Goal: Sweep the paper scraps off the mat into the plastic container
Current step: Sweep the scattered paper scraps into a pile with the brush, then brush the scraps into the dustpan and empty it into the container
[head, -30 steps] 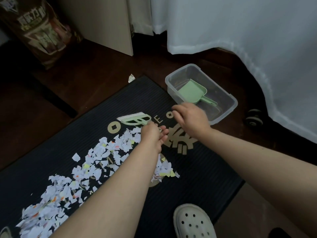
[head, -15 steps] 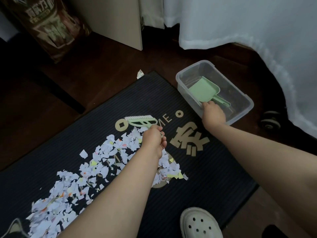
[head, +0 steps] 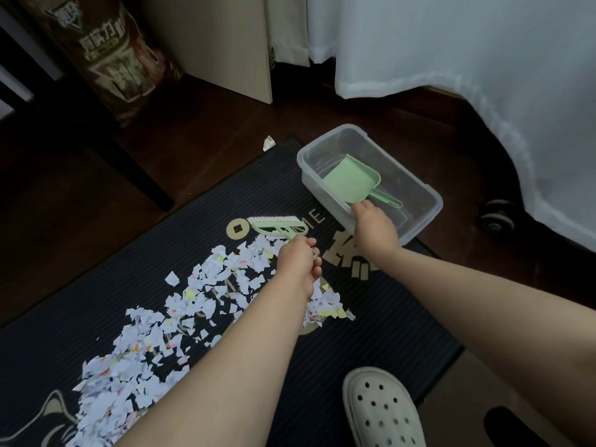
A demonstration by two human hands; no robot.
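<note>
The left hand (head: 298,261) grips the brush (head: 277,225); the right hand (head: 375,229) is at the container (head: 425,217) rim by the dustpan (head: 350,182), grip unclear. Hard strokes could scatter scraps (head: 206,295) off the mat (head: 371,317).

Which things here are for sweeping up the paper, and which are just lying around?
For the job: paper scraps, mat, plastic container, green brush held in the left hand, green dustpan by the right hand.

Just lying about: white shoe, brown bag, white cloth, small wheel.
</note>
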